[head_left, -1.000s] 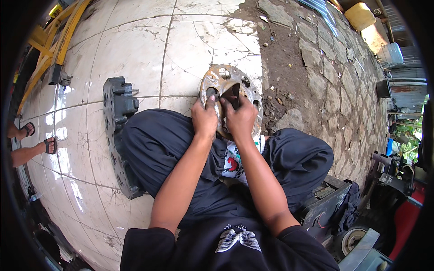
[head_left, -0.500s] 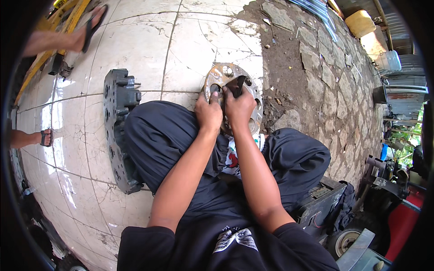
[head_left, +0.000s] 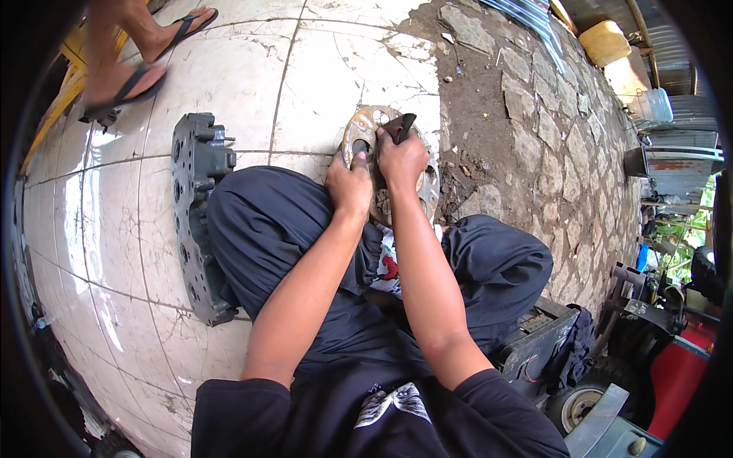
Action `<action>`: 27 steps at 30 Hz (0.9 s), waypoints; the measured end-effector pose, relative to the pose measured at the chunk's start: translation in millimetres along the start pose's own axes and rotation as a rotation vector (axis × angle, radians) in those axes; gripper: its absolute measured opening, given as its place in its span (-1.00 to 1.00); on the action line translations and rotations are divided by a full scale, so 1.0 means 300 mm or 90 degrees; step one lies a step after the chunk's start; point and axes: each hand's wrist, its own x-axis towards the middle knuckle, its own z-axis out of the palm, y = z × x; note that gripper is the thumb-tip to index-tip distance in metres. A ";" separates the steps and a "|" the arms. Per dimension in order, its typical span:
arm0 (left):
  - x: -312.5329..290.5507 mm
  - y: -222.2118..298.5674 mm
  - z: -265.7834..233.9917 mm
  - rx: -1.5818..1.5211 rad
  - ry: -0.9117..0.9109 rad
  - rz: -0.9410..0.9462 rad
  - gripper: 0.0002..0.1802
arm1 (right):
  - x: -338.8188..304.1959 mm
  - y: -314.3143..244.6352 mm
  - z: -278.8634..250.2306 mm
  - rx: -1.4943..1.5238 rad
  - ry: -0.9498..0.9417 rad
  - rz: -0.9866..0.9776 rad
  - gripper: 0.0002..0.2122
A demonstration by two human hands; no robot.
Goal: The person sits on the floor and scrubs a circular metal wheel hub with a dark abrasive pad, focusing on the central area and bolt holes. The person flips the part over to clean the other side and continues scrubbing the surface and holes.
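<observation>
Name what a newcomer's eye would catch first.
Probably the rusty round perforated plate above centre, held by the left hand while the right hand holds a dark piece. Then the dark cylinder head on the white tiles at left, and two flip-flopped feet at upper left.

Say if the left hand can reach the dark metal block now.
Probably not directly: the left hand is holding the round metal plate, and the bent left knee lies between that hand and the block.
</observation>
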 end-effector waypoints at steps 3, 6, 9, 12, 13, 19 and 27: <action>0.006 -0.007 0.002 -0.040 0.022 0.009 -0.69 | -0.100 0.025 -0.060 0.021 -0.002 -0.025 -0.68; -0.013 0.007 0.001 -0.019 0.016 0.019 -0.68 | -0.176 0.062 -0.134 0.106 -0.014 0.024 -0.77; -0.016 0.005 -0.001 -0.023 0.010 0.009 -0.67 | -0.135 0.065 -0.106 0.118 -0.021 0.024 -0.78; -0.003 0.003 0.004 -0.061 0.003 0.020 -0.67 | -0.098 0.056 -0.072 0.147 -0.012 0.038 -0.76; -0.002 -0.001 0.004 -0.069 0.001 0.027 -0.67 | -0.098 0.051 -0.076 0.156 -0.018 0.046 -0.76; -0.017 0.029 -0.007 -0.035 0.023 0.036 -0.67 | -0.197 0.118 -0.137 0.178 -0.030 -0.052 -0.78; -0.001 0.000 0.005 -0.018 0.020 0.023 -0.68 | -0.008 0.107 -0.056 0.181 -0.095 -0.034 -0.72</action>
